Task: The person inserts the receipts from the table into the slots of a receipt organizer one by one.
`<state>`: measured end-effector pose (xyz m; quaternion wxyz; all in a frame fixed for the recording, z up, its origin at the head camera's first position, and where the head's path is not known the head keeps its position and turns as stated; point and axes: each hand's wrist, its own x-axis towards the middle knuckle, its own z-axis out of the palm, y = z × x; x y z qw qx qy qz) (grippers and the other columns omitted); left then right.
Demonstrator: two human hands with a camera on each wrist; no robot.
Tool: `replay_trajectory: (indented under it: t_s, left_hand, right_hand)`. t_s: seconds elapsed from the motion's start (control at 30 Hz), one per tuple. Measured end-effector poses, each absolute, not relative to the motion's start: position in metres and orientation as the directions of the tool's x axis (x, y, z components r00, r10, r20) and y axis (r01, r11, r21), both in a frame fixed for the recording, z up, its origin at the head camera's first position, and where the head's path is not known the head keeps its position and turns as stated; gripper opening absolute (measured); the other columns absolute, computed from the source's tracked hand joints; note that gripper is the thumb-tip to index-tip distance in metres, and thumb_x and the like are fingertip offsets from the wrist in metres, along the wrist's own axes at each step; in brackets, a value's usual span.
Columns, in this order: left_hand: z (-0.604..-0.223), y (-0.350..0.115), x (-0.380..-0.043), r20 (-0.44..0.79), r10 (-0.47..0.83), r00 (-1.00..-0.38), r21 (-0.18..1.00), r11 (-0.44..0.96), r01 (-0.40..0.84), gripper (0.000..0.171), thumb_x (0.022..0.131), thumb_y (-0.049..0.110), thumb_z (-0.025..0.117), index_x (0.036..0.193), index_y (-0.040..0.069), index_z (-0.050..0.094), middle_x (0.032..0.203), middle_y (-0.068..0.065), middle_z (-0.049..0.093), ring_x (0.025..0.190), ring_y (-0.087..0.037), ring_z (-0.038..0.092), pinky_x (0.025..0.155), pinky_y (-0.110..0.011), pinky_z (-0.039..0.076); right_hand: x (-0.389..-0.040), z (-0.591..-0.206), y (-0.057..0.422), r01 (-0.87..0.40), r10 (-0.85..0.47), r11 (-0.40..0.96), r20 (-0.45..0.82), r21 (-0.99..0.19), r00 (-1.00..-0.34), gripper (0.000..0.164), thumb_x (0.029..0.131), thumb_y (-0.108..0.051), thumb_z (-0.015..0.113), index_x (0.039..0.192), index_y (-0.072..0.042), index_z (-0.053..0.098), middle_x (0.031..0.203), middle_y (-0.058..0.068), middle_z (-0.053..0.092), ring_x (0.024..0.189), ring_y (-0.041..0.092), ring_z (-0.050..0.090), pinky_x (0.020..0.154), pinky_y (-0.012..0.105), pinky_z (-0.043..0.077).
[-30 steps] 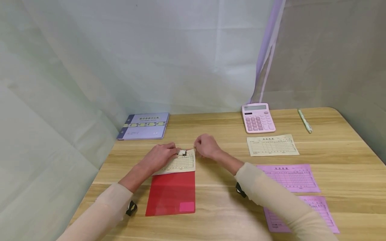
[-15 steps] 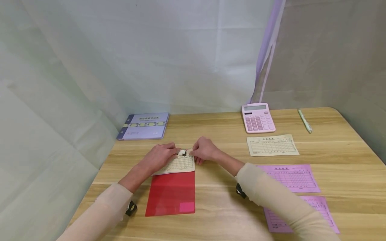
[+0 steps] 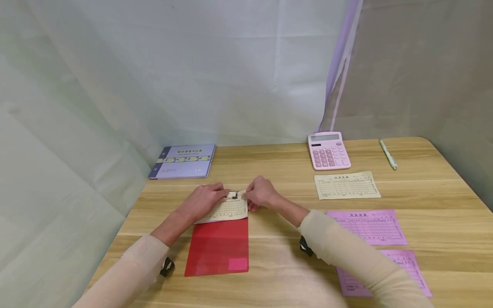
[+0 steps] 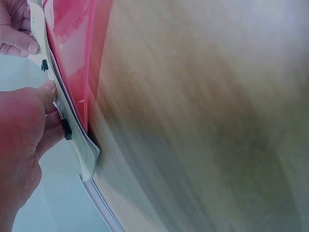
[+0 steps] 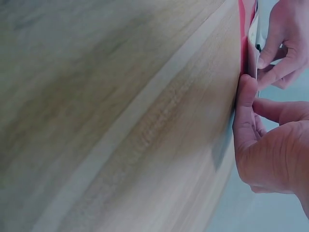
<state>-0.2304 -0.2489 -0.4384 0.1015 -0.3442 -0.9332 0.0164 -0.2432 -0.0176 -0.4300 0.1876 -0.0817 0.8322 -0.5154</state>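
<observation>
Red folder [image 3: 217, 244] long axis fore-aft, clip [image 3: 232, 195] far end; left hand [image 3: 203, 200] pinches clip, right hand [image 3: 262, 191] cream slip [image 3: 232, 208]; calculator [image 3: 329, 150] beyond folder, right.

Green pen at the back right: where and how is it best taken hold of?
Probably mid-barrel: the pen lies flat, slim and slanted, so a thumb and finger from above could pinch its long sides, with tabletop on both. The right hand is nearer.
</observation>
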Motion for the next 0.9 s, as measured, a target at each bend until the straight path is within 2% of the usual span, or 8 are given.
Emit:
replay_trajectory:
  t_s: [0.3,0.47,0.7,0.9]
  left_hand:
    - [-0.438,-0.248,-0.231,0.161,0.643,-0.749,-0.106,0.766,0.634,0.030,0.102,0.016,0.075,0.131,0.013,0.077,0.104,-0.002,0.068,0.080,-0.013,0.062,0.077,-0.028,0.059]
    - [-0.437,-0.247,-0.231,0.140,0.613,-0.778,-0.057,0.789,0.612,0.032,0.101,0.018,0.076,0.132,0.013,0.077,0.106,-0.002,0.069,0.084,-0.014,0.064,0.081,-0.032,0.060]
    - [-0.434,-0.249,-0.229,0.126,0.549,-0.826,0.072,0.825,0.560,0.035,0.097,0.022,0.080,0.131,0.015,0.077,0.106,0.001,0.069,0.088,-0.014,0.064,0.085,-0.035,0.059]
    - [-0.437,-0.254,-0.231,0.126,0.534,-0.836,0.105,0.831,0.546,0.036,0.097,0.024,0.081,0.132,0.016,0.077,0.104,0.004,0.069,0.088,-0.013,0.065,0.084,-0.036,0.058]
  right_hand:
    - [-0.240,-0.428,-0.016,0.091,-0.312,0.429,-0.242,-0.899,-0.919,0.010,0.098,-0.001,0.074,0.096,0.009,0.076,0.068,0.015,0.072,0.052,0.018,0.067,0.054,0.031,0.060]
    - [-0.242,-0.426,-0.011,0.088,-0.353,0.417,-0.251,-0.904,-0.901,0.012,0.099,-0.003,0.074,0.098,0.009,0.075,0.072,0.017,0.073,0.053,0.018,0.068,0.057,0.032,0.061]
    - [-0.256,-0.420,0.011,-0.027,-0.388,0.469,-0.179,-0.883,-0.904,0.013,0.100,-0.004,0.072,0.097,0.008,0.078,0.082,0.017,0.077,0.067,0.025,0.075,0.064,0.033,0.062]
    - [-0.272,-0.407,0.054,-0.177,-0.432,0.486,-0.059,-0.856,-0.900,0.020,0.102,-0.009,0.070,0.113,0.006,0.077,0.099,0.016,0.079,0.089,0.035,0.076,0.080,0.042,0.062]
